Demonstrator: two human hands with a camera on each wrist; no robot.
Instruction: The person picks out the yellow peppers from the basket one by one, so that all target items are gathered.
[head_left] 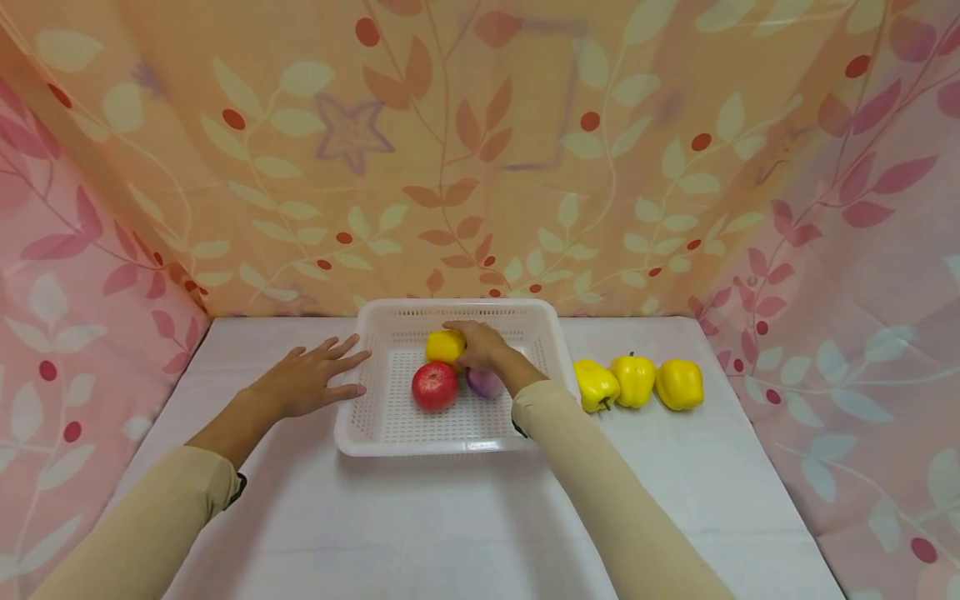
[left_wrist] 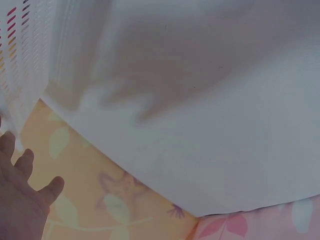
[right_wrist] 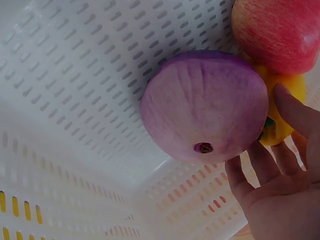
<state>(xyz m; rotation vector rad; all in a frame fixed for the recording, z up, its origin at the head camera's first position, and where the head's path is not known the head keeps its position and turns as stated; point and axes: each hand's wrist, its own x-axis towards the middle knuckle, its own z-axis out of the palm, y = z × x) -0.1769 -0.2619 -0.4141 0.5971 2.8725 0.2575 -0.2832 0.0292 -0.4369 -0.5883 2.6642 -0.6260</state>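
A white perforated plastic basket point(head_left: 435, 448) stands on the table. My right hand point(head_left: 483, 346) reaches into it and holds a yellow bell pepper point(head_left: 446, 347) near the back wall. In the right wrist view the thumb point(right_wrist: 292, 107) lies on the pepper point(right_wrist: 276, 134), with the other fingers partly hidden behind. A round purple vegetable point(right_wrist: 205, 107) sits beside that hand, and a red apple point(head_left: 434, 387) is in front of the pepper. My left hand point(head_left: 311, 379), fingers spread, is at the basket's left rim; whether it touches cannot be told.
Three more yellow bell peppers, the left point(head_left: 596, 385), the middle point(head_left: 632, 380) and the right point(head_left: 680, 385), form a row just right of the basket. White cloth point(head_left: 375, 533) covers the table. Patterned curtains point(head_left: 465, 167) close off the back and both sides.
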